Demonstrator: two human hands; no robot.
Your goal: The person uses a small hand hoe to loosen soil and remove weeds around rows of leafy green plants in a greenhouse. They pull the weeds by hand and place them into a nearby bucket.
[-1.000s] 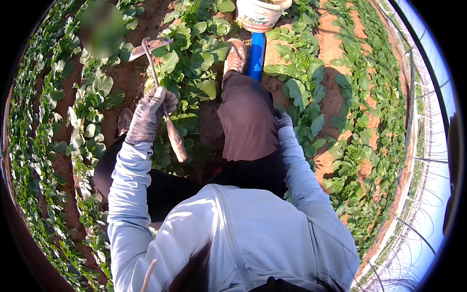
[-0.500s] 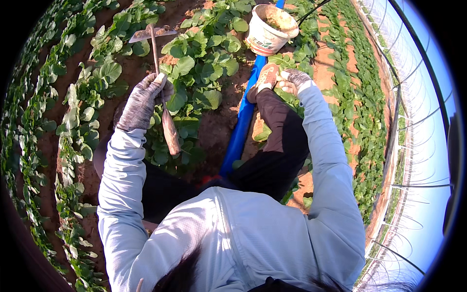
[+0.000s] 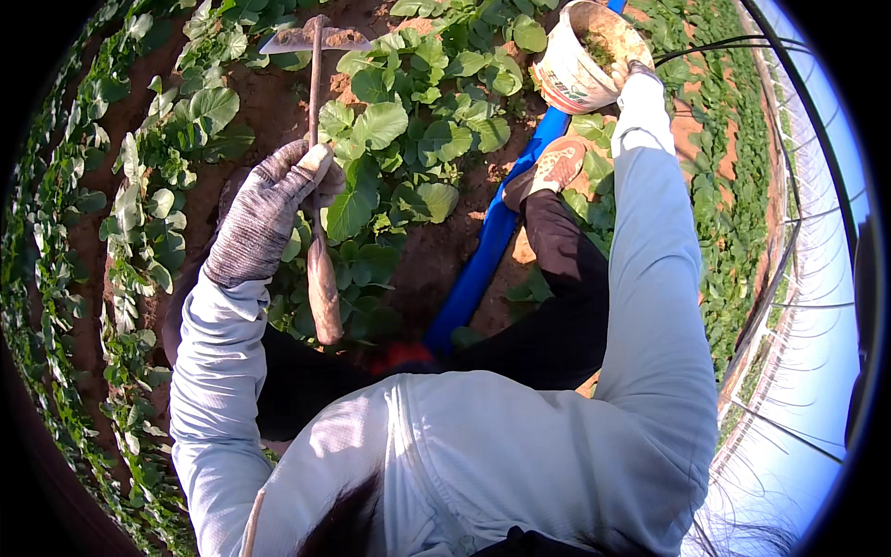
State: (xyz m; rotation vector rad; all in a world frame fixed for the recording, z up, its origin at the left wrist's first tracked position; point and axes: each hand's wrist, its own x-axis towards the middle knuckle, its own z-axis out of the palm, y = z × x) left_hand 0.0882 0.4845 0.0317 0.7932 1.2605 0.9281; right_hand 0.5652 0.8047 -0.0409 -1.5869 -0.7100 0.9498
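My left hand (image 3: 292, 190), in a grey striped knit glove, is closed round the thin shaft of a small hoe (image 3: 323, 288). The hoe's flat, soil-caked blade points away from me, and its wider wooden grip hangs toward my lap. At the upper right stands a dirty white bucket (image 3: 566, 74) with printed sides and some green bits inside. My right hand (image 3: 640, 79) is at the bucket's near right rim, gripping it, with fingertips showing just inside the edge. The sleeve and the rim partly hide its fingers.
Leafy green plants (image 3: 380, 130) grow in rows over reddish soil, close before my left hand. A blue flat hose (image 3: 487, 241) runs between the rows beside my shoe (image 3: 557, 167). Black tubes pass right of the bucket. Curved greenhouse ribs line the right side.
My right hand has reached forward from beside my shoe to the bucket's rim and gripped it. The view has shifted, so bucket and shoe sit further right. My left hand still holds the hoe.
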